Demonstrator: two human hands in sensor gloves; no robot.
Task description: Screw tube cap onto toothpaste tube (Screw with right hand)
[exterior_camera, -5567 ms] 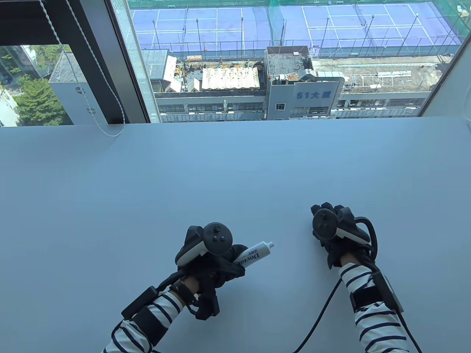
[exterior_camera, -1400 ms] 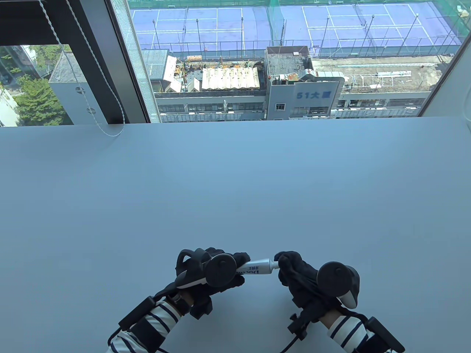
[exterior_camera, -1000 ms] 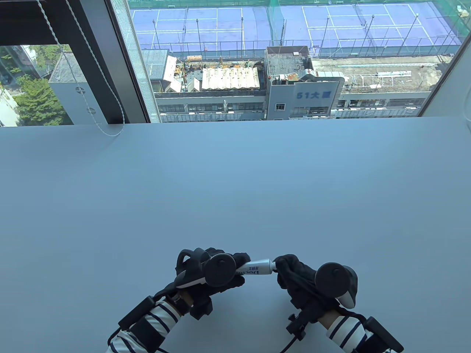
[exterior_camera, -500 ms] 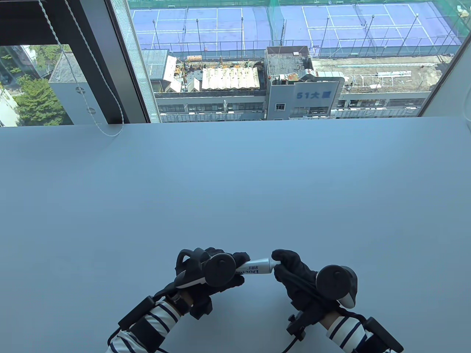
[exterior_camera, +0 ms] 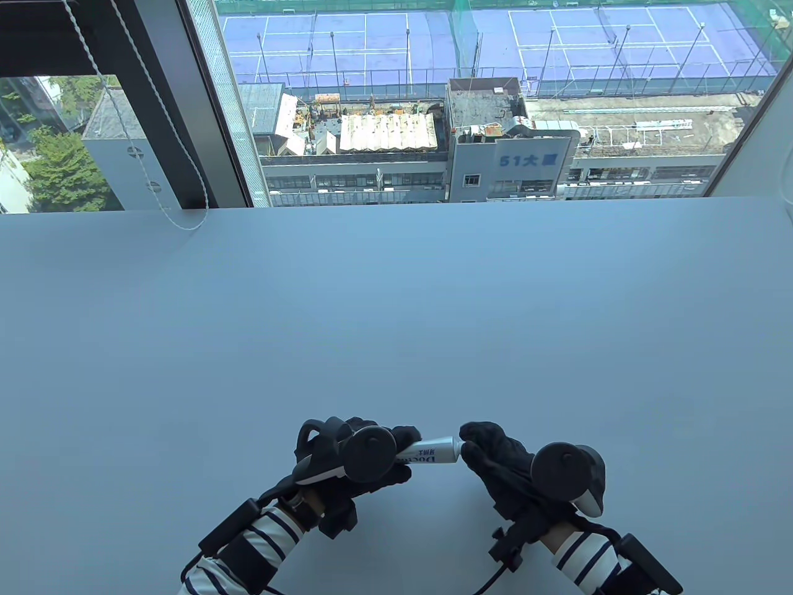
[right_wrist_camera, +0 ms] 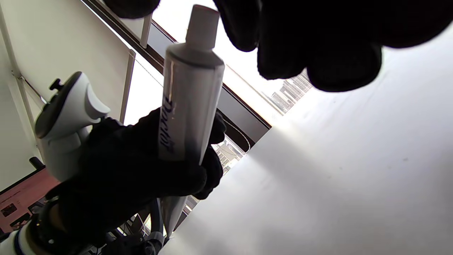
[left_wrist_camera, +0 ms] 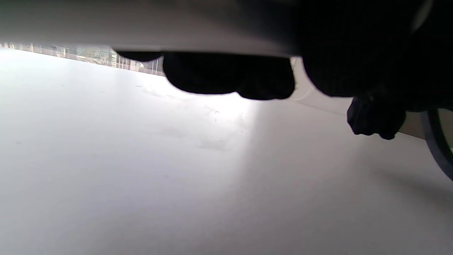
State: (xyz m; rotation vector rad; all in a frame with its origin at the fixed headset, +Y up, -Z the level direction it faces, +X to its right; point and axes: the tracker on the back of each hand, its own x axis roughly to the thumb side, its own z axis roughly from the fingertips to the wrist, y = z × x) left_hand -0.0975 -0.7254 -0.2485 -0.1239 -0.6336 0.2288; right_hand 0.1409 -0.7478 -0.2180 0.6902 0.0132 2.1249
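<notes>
My left hand grips a white toothpaste tube around its body and holds it level just above the table, nozzle end pointing right. In the right wrist view the tube shows in my left hand, with a white cap sitting on its nozzle. My right hand is at that end, and its fingertips close around the cap. In the table view the cap is hidden by my right fingers. The left wrist view shows only dark fingers over the table.
The white table runs to a window at its far edge. A blind cord lies on the table at the back left. A cable trails from my right wrist near the front edge.
My right hand came from the table on the right to the tube's nozzle end. Over the last second its fingers have shifted slightly around the cap. The left hand stays still.
</notes>
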